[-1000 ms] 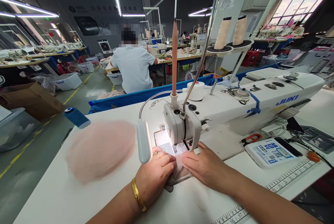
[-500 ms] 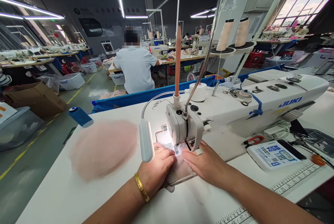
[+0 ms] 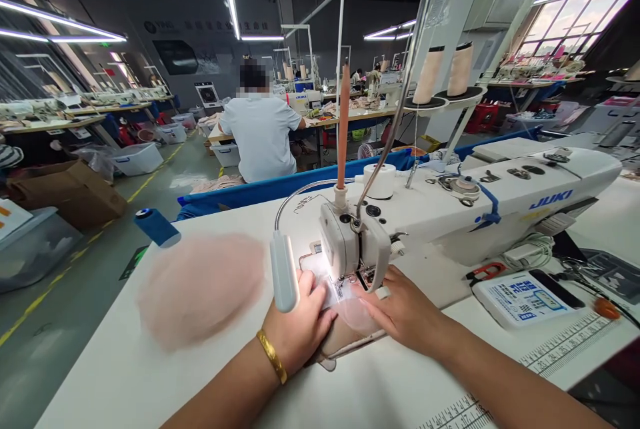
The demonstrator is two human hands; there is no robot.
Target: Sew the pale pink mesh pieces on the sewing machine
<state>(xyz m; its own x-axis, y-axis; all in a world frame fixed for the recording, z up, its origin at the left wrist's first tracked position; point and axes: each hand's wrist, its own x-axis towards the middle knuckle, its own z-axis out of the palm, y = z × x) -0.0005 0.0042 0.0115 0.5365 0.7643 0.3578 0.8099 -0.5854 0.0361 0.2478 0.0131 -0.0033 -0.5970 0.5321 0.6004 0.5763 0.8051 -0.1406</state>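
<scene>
A white JUKI sewing machine (image 3: 500,206) stands on the white table (image 3: 125,376). Under its needle head (image 3: 355,249) lies a small pink fabric piece (image 3: 350,326). My left hand (image 3: 300,322), with a gold bracelet on the wrist, presses flat on the left side of the fabric. My right hand (image 3: 400,309) presses its right side, fingers pointing at the presser foot. Both hands lie flat on the cloth rather than gripping it. The needle itself is hidden by the head and a white lamp (image 3: 284,272).
A pile of pink fabric pieces (image 3: 200,286) lies on the left of the table, near a blue thread cone (image 3: 156,226). A control panel (image 3: 523,296), red snips (image 3: 483,271) and scissors (image 3: 575,269) sit on the right. A person in a pale shirt (image 3: 263,136) sits ahead.
Both hands have slid forward toward the needle, pushing the pink fabric further under the presser foot. The view has shifted slightly.
</scene>
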